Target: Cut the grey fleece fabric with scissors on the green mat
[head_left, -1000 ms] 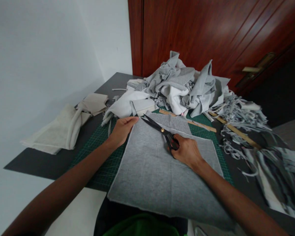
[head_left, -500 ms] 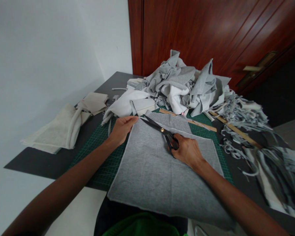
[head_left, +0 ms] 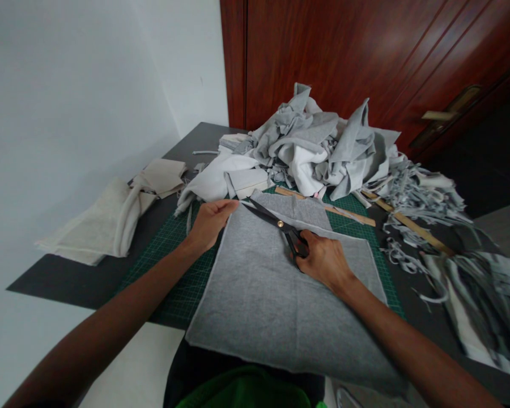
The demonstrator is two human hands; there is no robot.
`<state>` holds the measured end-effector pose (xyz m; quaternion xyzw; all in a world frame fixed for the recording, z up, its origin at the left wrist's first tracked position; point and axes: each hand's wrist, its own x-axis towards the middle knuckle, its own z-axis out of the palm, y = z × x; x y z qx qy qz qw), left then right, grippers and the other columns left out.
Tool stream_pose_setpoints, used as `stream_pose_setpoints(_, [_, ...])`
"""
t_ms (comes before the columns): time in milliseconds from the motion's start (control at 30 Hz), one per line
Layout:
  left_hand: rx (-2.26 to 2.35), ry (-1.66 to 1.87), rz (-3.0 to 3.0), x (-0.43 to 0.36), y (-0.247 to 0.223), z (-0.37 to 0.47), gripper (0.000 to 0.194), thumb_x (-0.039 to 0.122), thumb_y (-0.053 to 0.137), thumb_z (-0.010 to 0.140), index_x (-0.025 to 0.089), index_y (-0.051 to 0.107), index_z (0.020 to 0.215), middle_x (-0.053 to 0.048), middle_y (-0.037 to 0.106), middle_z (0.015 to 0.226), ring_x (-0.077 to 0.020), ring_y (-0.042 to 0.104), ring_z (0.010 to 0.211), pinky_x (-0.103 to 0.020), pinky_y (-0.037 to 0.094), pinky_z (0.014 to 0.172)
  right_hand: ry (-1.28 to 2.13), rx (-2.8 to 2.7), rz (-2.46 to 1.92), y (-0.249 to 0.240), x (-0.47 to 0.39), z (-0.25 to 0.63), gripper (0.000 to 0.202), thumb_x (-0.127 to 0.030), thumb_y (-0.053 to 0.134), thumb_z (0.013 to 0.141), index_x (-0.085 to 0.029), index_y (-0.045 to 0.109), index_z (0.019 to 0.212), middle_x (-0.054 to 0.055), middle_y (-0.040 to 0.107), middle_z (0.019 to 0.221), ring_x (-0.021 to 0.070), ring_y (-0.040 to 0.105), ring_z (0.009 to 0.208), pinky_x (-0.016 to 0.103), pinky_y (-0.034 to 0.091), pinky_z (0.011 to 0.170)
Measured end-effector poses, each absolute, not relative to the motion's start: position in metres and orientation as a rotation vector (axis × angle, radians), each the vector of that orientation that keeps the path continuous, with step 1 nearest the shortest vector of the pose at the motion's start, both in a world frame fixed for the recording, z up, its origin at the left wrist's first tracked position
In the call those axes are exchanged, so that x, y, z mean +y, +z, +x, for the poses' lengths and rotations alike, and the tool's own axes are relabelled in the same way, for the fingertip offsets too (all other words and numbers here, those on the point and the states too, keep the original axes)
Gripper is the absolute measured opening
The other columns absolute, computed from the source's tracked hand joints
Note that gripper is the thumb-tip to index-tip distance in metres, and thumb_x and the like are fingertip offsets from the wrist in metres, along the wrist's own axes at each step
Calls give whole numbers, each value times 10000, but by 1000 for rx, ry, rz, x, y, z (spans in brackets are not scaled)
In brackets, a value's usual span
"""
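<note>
A large piece of grey fabric [head_left: 276,294] lies over a green cutting mat [head_left: 174,294] and hangs past the table's near edge. My left hand [head_left: 211,224] pinches its far left corner between thumb and fingers. In my right hand [head_left: 325,255] is a pair of black scissors [head_left: 280,224], the fingers wrapped in the handles. The blades are slightly parted and point left, their tips close to my left fingertips at the fabric's far edge. Beyond that edge lies a second grey piece [head_left: 304,208], partly covered.
A heap of grey and white cloth [head_left: 306,141] fills the back by a wooden door [head_left: 323,62]. Cream fabric [head_left: 97,221] lies left by the wall. A wooden ruler [head_left: 348,215], a wooden stick [head_left: 416,226], fabric scraps [head_left: 429,192] and folded cloth [head_left: 484,300] lie right.
Almost nothing differs. Both hands, the scissors and the fabric stay in nearly the same place; the view has shifted very slightly.
</note>
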<state>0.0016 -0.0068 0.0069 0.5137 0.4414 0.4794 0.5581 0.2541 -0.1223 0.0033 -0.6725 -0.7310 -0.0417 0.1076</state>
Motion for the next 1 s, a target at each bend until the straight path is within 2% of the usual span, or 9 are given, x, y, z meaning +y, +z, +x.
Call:
stream_pose_setpoints(200, [1030,1134,1216,-8,8,3,278,426,763,707,153,729,748,18,612,622,-81,463,516,-213,326,482,-121,-2141,-2035,6,-125,250,174,-314,545,824,-206,619,938,49,715,747,215,647,658,306,273,582])
stream_pose_setpoints(467, [1053,1142,1222,-7,5,4,296,444,769,691,153,721,722,13,618,634,-88,466,538,-215,338,497,-68,-2133,-2066,9,-126,248,182,-300,531,822,-204,610,955,55,724,779,224,669,686,306,284,585])
stream_pose_setpoints(733, [1049,1160,1535,-10,11,0,256,397,651,818,156,711,754,20,580,640,-90,454,556,-211,310,509,-108,-2150,-2055,10,-126,248,171,-307,530,834,-201,605,945,58,720,767,224,666,686,306,269,582])
stream_pose_setpoints(1000, [1106,1182,1640,-8,8,-2,286,408,626,843,162,683,708,27,511,590,-97,419,541,-231,288,515,-113,-2173,-2047,10,-128,246,170,-291,523,826,-198,592,951,69,732,803,221,681,720,304,264,574])
